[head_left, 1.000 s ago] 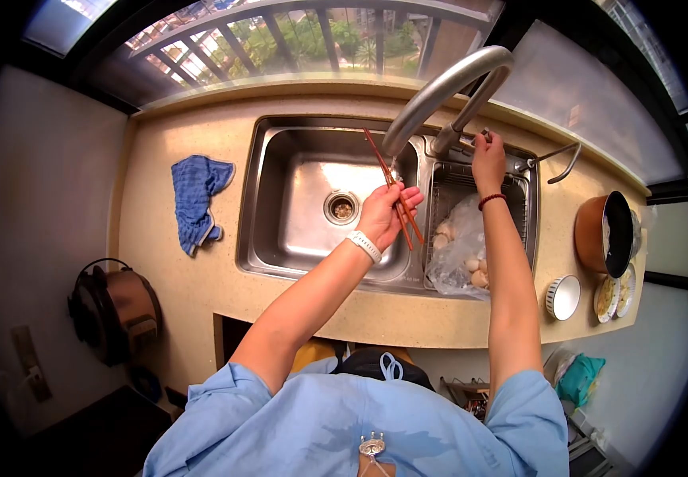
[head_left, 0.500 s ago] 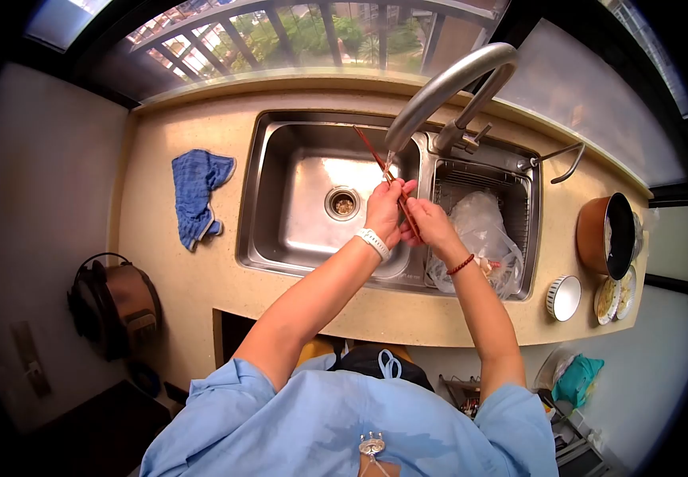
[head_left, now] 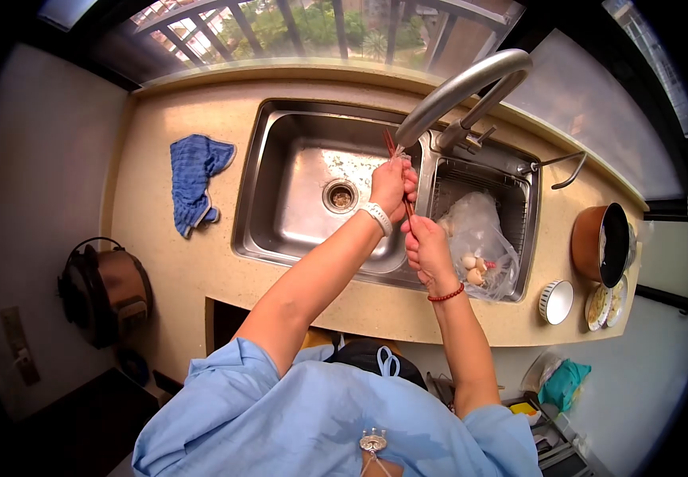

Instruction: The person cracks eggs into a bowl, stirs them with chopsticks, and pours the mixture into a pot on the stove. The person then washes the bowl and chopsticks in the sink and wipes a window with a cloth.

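My left hand (head_left: pixel 392 188) is closed around the middle of the reddish chopsticks (head_left: pixel 389 144), just under the spout of the curved faucet (head_left: pixel 449 89). Water runs from the spout onto the chopsticks and hand. Lower down, my right hand (head_left: pixel 426 248) grips the other end of the chopsticks, near the divider between the basins. Below the left hand lies the large steel sink basin (head_left: pixel 296 179) with its round drain (head_left: pixel 340 195). In the smaller basin beside my right hand is a clear plastic bag (head_left: pixel 479 230) with eggshells in it.
A blue cloth (head_left: pixel 198 181) lies on the left of the counter (head_left: pixel 149 262). A rice cooker (head_left: pixel 109 292) stands at far left. To the right are a copper-coloured pot (head_left: pixel 590 242), a striped white bowl (head_left: pixel 556 302) and small plates (head_left: pixel 598 308) with food.
My right hand has come from the faucet handle to the chopsticks, then down to their lower end. My left hand has closed around them. Water now flows more strongly.
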A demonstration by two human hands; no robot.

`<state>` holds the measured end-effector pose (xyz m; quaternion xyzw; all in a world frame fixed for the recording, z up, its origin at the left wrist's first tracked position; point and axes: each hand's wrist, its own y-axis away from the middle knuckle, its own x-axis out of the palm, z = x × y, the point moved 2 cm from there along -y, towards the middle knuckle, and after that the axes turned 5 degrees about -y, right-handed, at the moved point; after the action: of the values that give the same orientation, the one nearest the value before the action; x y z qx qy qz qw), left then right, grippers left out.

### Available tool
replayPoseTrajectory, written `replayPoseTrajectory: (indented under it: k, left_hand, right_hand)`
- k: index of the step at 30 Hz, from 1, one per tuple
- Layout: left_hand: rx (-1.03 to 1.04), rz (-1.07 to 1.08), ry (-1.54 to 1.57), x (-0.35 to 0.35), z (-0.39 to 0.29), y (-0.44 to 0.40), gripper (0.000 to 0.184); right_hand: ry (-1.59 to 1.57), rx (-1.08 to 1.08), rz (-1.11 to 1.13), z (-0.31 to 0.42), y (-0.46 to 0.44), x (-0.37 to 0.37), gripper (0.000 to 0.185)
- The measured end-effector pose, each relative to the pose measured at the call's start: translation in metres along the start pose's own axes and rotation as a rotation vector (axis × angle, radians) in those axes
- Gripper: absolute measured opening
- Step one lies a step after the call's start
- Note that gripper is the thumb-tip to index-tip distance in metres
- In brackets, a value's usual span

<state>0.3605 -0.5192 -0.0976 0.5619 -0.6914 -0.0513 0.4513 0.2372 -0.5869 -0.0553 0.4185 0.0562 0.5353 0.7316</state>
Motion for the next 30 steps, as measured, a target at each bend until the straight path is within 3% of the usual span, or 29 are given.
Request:
replayPoseTrajectory:
  k: [4, 6, 11, 15, 18, 22, 24, 26, 28, 29, 30]
  left_hand:
    - [-0.13, -0.129, -0.051, -0.008, -0.009, -0.009, 0.022]
    - [-0.053, -0.176, 0.09, -0.026, -0.03, -0.034, 0.029]
    - [-0.062, -0.062, 0.22, -0.026, -0.041, -0.033, 0.037]
    - [-0.287, 0.096, 0.207, -0.004, 0.005, 0.007, 0.044]
    - [-0.131, -0.061, 0.161, -0.011, -0.022, -0.005, 0.049]
    - [-0.103, -0.119, 0.121, -0.011, -0.05, -0.023, 0.051]
    - [0.086, -0.373, -0.091, -0.003, -0.05, -0.021, 0.052]
    - [0.146, -0.282, -0.054, -0.006, -0.042, -0.02, 0.045]
    - [0.182, -0.156, 0.024, -0.001, -0.025, -0.014, 0.032]
    - [0.236, -0.045, -0.097, 0.0, -0.016, -0.002, 0.018]
    - [0.18, -0.005, -0.08, 0.0, -0.008, 0.005, 0.015]
  right_hand:
    - [0.097, -0.008, -0.063, -0.009, 0.009, 0.013, 0.029]
    - [0.133, 0.006, -0.064, -0.014, 0.029, 0.016, 0.029]
    - [-0.064, 0.054, 0.051, -0.01, 0.032, 0.015, 0.028]
    - [-0.215, 0.094, 0.142, -0.009, -0.005, 0.0, 0.028]
    - [-0.348, 0.155, 0.243, -0.018, 0.009, -0.001, 0.029]
    - [-0.477, 0.307, 0.431, -0.031, 0.019, -0.007, 0.028]
    - [0.917, -0.778, -0.181, -0.025, 0.016, 0.003, 0.031]
    - [0.993, -0.676, -0.233, -0.007, 0.021, 0.012, 0.032]
    - [0.832, -0.558, -0.284, -0.006, 0.002, 0.004, 0.026]
    - [0.757, -0.522, -0.313, -0.005, -0.006, 0.001, 0.024]
    - [0.752, -0.522, -0.309, -0.004, -0.013, 0.001, 0.024]
